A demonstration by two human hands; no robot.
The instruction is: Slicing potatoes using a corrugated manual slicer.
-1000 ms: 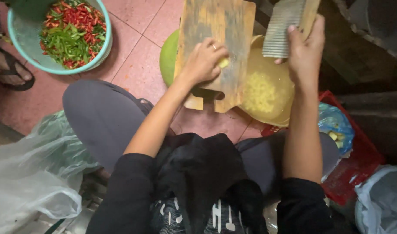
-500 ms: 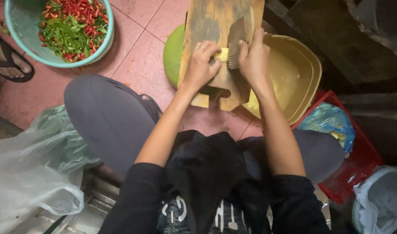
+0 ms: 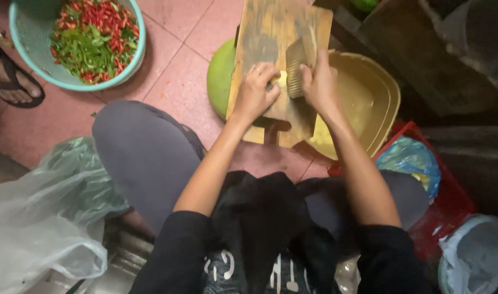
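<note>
A small pale yellow piece of food [image 3: 282, 79] lies on the worn wooden cutting board [image 3: 270, 38], near its middle, pinned there by the left hand [image 3: 255, 90], whose fingers are curled down and closed over the piece. Just to its right, touching it, stands a ridged crinkle-cut blade [image 3: 295, 73], held upright by the right hand [image 3: 320, 87], its fingers clamped around the blade's upper edge. The board rests tilted across a yellow basin [image 3: 376, 95] that holds pale yellow cut pieces, and partly over a round green bowl [image 3: 220, 76] on the left. Both stand on the pink tiled floor [image 3: 172, 65]. Farther left, a teal basket [image 3: 26, 60] is filled with chopped red and green chillies, with a sandalled foot [image 3: 9, 87] beside it. A clear plastic bag [image 3: 42, 218] lies by the person's left knee, and a red crate [image 3: 444, 207] with a blue bag [image 3: 409, 160] sits to the right.
</note>
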